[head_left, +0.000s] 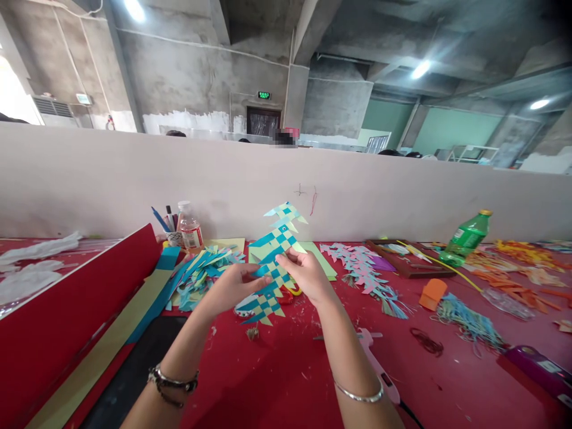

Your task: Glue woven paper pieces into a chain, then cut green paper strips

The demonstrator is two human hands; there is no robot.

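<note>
1. Nearest the camera, two bare forearms [353, 345] reach up from below; a dark bracelet [174, 381] circles the left wrist, a silver bangle [360, 394] the right.
2. Left of the left hand [235, 289] are a red panel [80, 316], long paper strips [102, 357] and a dark slab [138, 369]; just beyond that hand lies a heap of cut strips [205, 274]; a careless sweep of the arm could scatter it.
3. The left hand's thumb and fingers are narrowed on the left edge of a woven paper chain [280, 277]; the grip looks light, so slipping is possible.
4. Between the hands, the chain slants above the red table [250, 381]; pulling them apart might loosen the weave; hard thumb pressure might crease it.
5. The right hand [308, 274] pinches the chain's right edge, slightly higher than the left.
6. Below the right hand, partly behind its forearm, lies a pink glue gun [386, 378]; I cannot tell whether it is hot; lowering that arm could bring contact; farther right stands a green bottle [467, 238], which a knock could tip.
</note>
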